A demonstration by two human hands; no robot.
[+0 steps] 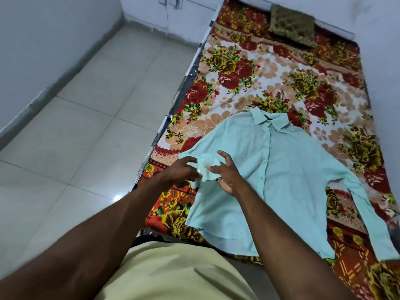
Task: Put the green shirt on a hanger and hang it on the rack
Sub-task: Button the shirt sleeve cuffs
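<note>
A pale green button-up shirt (279, 176) lies flat and face up on the bed, its collar pointing away from me. One sleeve stretches out along the right side. The other sleeve is folded in over the shirt's left side, and its cuff (206, 168) sits between my two hands. My left hand (184, 171) pinches the cuff from the left. My right hand (226, 172) holds the cuff's right edge with thumb and fingers. No hanger or rack is in view.
The bed carries a red and yellow floral blanket (255, 72), with a dark olive cushion (292, 24) at its far end. A pale tiled floor (91, 118) runs along the bed's left edge. Grey walls close the room at left and right.
</note>
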